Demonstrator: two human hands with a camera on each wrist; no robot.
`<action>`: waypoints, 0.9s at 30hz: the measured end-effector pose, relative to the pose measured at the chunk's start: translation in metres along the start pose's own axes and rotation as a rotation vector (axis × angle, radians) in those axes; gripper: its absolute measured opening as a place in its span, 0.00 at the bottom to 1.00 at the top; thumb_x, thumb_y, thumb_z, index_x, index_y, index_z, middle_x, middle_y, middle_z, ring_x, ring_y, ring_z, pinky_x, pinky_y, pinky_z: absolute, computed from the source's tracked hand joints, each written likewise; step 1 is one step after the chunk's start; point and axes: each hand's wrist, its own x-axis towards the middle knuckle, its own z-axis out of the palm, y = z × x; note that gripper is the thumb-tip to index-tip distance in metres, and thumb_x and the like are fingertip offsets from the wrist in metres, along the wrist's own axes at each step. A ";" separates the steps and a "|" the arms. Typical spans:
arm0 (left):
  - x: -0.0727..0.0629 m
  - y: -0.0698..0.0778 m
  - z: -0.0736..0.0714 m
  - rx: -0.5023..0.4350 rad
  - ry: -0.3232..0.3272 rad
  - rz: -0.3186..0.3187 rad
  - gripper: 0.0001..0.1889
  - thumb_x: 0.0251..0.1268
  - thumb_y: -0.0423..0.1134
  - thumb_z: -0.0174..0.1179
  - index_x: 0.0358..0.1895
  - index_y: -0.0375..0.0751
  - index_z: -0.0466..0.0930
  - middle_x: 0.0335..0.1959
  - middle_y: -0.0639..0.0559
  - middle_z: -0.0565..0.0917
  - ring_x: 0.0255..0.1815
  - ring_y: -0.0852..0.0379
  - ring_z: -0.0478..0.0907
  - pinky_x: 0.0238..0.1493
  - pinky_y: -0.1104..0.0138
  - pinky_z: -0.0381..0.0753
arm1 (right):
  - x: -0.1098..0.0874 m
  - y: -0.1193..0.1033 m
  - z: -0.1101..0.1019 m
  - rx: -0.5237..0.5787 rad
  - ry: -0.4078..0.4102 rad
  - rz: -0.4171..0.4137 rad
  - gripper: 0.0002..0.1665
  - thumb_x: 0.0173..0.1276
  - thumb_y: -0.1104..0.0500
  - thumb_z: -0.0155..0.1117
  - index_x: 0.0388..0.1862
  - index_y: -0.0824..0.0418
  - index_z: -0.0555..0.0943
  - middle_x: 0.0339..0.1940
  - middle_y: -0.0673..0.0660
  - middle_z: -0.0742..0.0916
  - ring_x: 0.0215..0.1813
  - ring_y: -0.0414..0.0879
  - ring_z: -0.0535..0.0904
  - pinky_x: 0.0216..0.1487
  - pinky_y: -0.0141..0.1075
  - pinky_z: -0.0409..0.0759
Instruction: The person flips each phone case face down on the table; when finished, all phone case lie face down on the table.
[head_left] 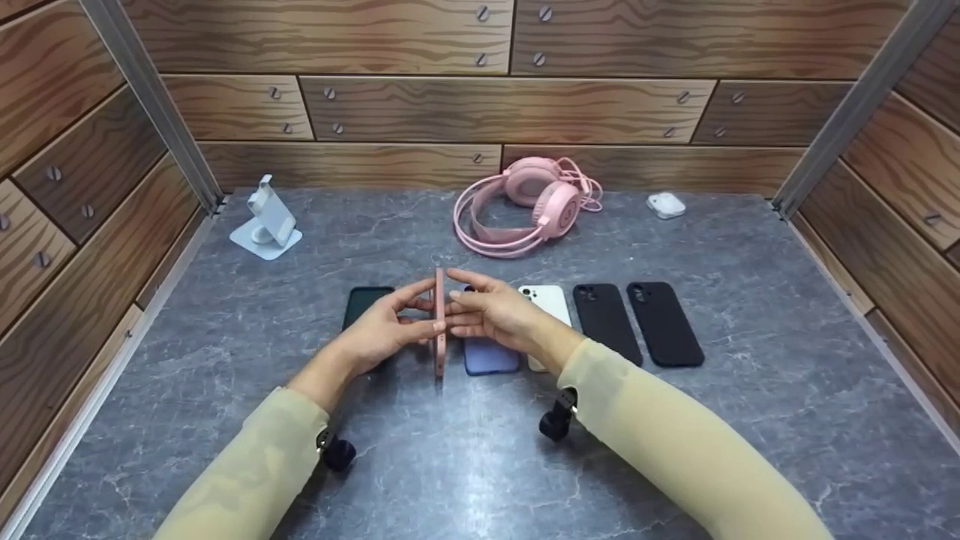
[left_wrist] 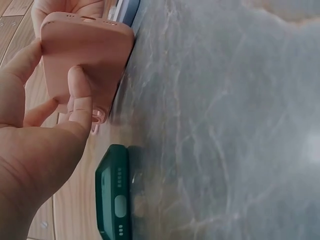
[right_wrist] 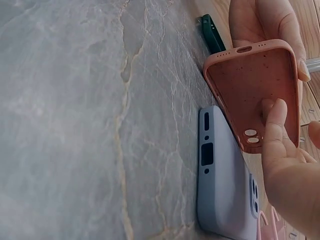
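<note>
A pink phone case (head_left: 440, 352) stands on edge between the two hands, seen edge-on in the head view. My left hand (head_left: 379, 330) grips it by the edges, with a finger against its back. Its hollow inside, with two camera holes, faces the right wrist view. My right hand (head_left: 502, 311) reaches into that side with fingers extended, a fingertip touching the inner face. Left of the case lies a dark green phone case (left_wrist: 112, 185), partly hidden behind my left hand in the head view. A lavender-blue phone case (right_wrist: 230, 175) lies face down below my right hand.
A white phone case (head_left: 553, 304) and two black ones (head_left: 607, 322) (head_left: 666, 326) continue the row to the right. Behind are pink headphones (head_left: 555, 206), a pale folding stand (head_left: 271, 217) and a small white case (head_left: 666, 205). Wood-patterned walls (head_left: 502, 109) enclose the grey marbled table (head_left: 450, 465).
</note>
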 end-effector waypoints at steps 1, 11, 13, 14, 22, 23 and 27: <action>0.000 -0.001 0.001 0.008 0.000 0.000 0.42 0.73 0.35 0.70 0.85 0.44 0.59 0.67 0.34 0.73 0.54 0.47 0.84 0.51 0.61 0.84 | 0.000 -0.001 0.000 -0.003 -0.001 0.000 0.35 0.84 0.63 0.56 0.86 0.55 0.62 0.51 0.67 0.89 0.46 0.51 0.90 0.49 0.41 0.88; 0.005 -0.008 0.003 0.090 -0.003 0.007 0.43 0.72 0.40 0.71 0.85 0.45 0.59 0.65 0.36 0.76 0.48 0.48 0.83 0.44 0.60 0.84 | -0.002 -0.003 0.000 -0.072 0.019 -0.027 0.40 0.79 0.65 0.63 0.86 0.54 0.62 0.61 0.70 0.86 0.50 0.53 0.89 0.46 0.38 0.87; 0.006 -0.009 0.003 0.104 -0.003 -0.006 0.44 0.72 0.42 0.72 0.85 0.45 0.58 0.65 0.37 0.77 0.49 0.48 0.83 0.43 0.60 0.84 | -0.002 -0.002 -0.001 -0.099 0.022 -0.047 0.43 0.77 0.67 0.65 0.86 0.55 0.62 0.62 0.70 0.86 0.53 0.55 0.89 0.47 0.40 0.87; 0.006 -0.010 0.003 0.116 -0.005 -0.010 0.44 0.71 0.42 0.72 0.85 0.44 0.58 0.65 0.37 0.77 0.49 0.48 0.82 0.42 0.60 0.84 | -0.002 -0.002 -0.001 -0.117 0.023 -0.056 0.44 0.77 0.67 0.66 0.86 0.56 0.61 0.61 0.70 0.86 0.54 0.56 0.89 0.48 0.40 0.87; 0.009 -0.013 0.006 0.152 -0.015 -0.013 0.46 0.70 0.41 0.74 0.85 0.40 0.57 0.63 0.35 0.78 0.44 0.50 0.82 0.40 0.61 0.83 | -0.005 0.001 -0.006 -0.191 0.037 -0.092 0.46 0.73 0.68 0.69 0.86 0.57 0.62 0.47 0.65 0.90 0.40 0.49 0.88 0.39 0.39 0.88; 0.009 -0.013 0.007 0.155 -0.015 -0.012 0.46 0.70 0.41 0.74 0.85 0.40 0.57 0.63 0.35 0.78 0.44 0.51 0.83 0.39 0.61 0.83 | -0.006 0.001 -0.007 -0.197 0.041 -0.090 0.46 0.73 0.68 0.69 0.86 0.57 0.62 0.46 0.64 0.90 0.38 0.48 0.88 0.37 0.37 0.87; 0.009 -0.012 0.007 0.180 -0.009 -0.012 0.46 0.70 0.40 0.74 0.85 0.38 0.57 0.63 0.34 0.78 0.44 0.51 0.82 0.38 0.61 0.83 | -0.005 0.001 -0.008 -0.202 0.053 -0.077 0.47 0.73 0.68 0.69 0.86 0.57 0.62 0.42 0.59 0.91 0.36 0.45 0.87 0.35 0.35 0.86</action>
